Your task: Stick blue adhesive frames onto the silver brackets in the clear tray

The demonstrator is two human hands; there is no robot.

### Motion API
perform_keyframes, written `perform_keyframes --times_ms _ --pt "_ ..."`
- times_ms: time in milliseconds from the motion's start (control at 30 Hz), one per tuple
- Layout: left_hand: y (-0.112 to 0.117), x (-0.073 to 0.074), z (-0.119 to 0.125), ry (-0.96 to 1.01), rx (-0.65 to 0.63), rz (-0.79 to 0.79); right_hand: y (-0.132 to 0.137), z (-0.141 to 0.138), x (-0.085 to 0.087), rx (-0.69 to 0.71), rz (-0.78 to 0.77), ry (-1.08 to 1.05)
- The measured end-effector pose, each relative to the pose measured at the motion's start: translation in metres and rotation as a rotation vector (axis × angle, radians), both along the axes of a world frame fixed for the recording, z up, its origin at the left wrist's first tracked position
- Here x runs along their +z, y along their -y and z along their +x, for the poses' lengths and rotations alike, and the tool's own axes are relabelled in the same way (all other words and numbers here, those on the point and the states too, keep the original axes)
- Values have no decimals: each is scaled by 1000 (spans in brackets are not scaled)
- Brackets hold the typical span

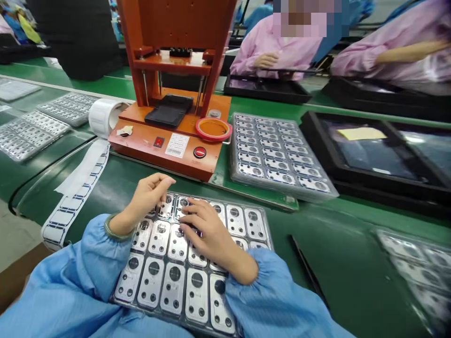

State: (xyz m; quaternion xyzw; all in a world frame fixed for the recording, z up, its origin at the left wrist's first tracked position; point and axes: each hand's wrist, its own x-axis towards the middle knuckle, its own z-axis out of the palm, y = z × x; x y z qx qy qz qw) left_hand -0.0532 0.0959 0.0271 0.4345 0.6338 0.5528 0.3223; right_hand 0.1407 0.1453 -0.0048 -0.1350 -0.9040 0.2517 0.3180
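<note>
The left hand [150, 199] is raised, thumb and fingertips pinched together on nothing visible, above the far end of a clear tray [267, 234] of metal plates [151, 284]; the right hand [207, 230] lies spread across them. The near rows show uniform plates; those beneath the hands are hidden, so their state cannot be told. A second filled tray [282, 157] lies beyond on the green desk [352, 263].

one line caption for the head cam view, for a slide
Left hand and right hand over a tray of metal plates on a green conveyor.
</note>
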Motion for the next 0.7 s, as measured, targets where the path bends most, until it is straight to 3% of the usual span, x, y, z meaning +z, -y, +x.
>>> perform_keyframes --times_ms 133,233,300,333,400,467,500,567,633,700 --pt "6 10 -3 19 218 406 1 -3 -1 51 12 -31" --pt "27 29 -3 169 180 588 0 -3 -1 59 4 -56" --pt "48 41 -4 114 189 636 -2 -3 -2 55 -5 -80" --pt "60 43 -5 34 272 664 -3 -3 -3 50 -9 -90" --pt "84 38 -10 -182 651 689 -4 -3 -4 52 -13 -98" --pt "109 15 -20 -394 1125 639 -5 -3 -5 60 -19 -91" --pt "121 -2 -26 -452 1228 589 -5 -3 -6 63 -25 -86" --pt "149 -42 -39 -467 1281 395 -4 -4 -7 65 -39 -82" --pt "177 -80 -51 -405 1375 97 -4 -5 -8 67 -50 -80" --pt "200 -107 -61 -344 1432 -16 -4 -6 -8 74 -57 -73"
